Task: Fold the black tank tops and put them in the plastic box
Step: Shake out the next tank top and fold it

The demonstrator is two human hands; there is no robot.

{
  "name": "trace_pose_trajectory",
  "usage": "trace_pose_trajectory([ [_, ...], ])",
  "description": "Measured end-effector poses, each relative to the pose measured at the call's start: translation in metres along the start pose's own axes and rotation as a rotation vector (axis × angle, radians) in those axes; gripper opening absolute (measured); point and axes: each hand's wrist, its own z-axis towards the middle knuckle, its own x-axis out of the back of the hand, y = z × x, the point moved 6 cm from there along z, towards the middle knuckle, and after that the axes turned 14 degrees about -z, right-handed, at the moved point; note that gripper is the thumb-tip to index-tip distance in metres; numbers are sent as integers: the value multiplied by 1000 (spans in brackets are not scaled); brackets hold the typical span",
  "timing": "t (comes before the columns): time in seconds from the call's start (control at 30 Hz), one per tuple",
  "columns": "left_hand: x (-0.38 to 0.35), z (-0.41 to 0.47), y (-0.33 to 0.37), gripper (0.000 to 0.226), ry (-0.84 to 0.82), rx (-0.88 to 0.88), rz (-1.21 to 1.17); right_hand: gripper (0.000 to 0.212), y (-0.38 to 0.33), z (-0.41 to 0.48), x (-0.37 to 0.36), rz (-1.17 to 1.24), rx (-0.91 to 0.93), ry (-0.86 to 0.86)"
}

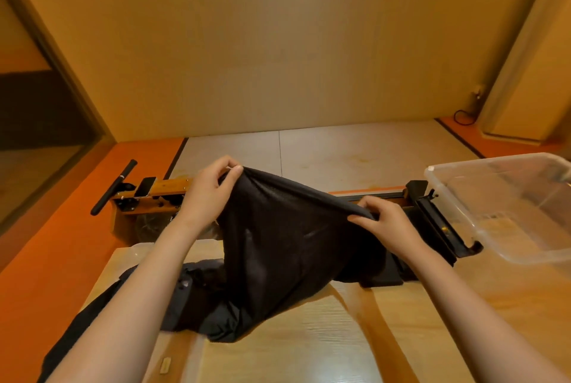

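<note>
1. We hold the black tank top [278, 243] lifted over the wooden counter [355, 345]. Its lower end drags on a heap of dark garments [191, 296], so raising it further could pull that heap along or off the left edge.
2. The clear plastic box [457, 215] stands at the far right with no top visible inside. We cannot tell whether it sits fully on the counter, and a nudge might tip it.
3. A black-and-wood frame [160, 191] just behind the cloth could snag the hem.
4. Our left hand [210, 194] pinches the upper edge high and our right hand [389, 225] pinches it lower, fingers [367, 208] clenched on fabric. That uneven hold risks a crooked fold or a slip.
5. A small pale tag [166, 365] lies near us.
</note>
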Motion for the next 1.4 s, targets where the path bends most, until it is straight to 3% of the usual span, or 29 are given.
trace_pose_trajectory([
  [0.23, 40, 41, 4, 16, 33, -50, 136, 24, 5, 46, 55, 9, 34, 131],
  [0.43, 50, 89, 21, 21, -78, -126, 480, 22, -22, 107, 127, -75, 98, 371],
  [0.53, 59, 115, 43, 14, 4, -193, 509, 20, -34, 127, 154, -168, 79, 464],
  [0.9, 98, 162, 134, 20, 220, -365, 502, 30, -76, 142, 253, -276, 74, 777],
  [1.13, 101, 145, 151, 20, 243, -366, 499, 32, -77, 125, 261, -266, 107, 805],
  [1.4, 74, 71, 127, 15, 193, -240, 316, 35, -51, 77, 216, -121, 209, 645],
])
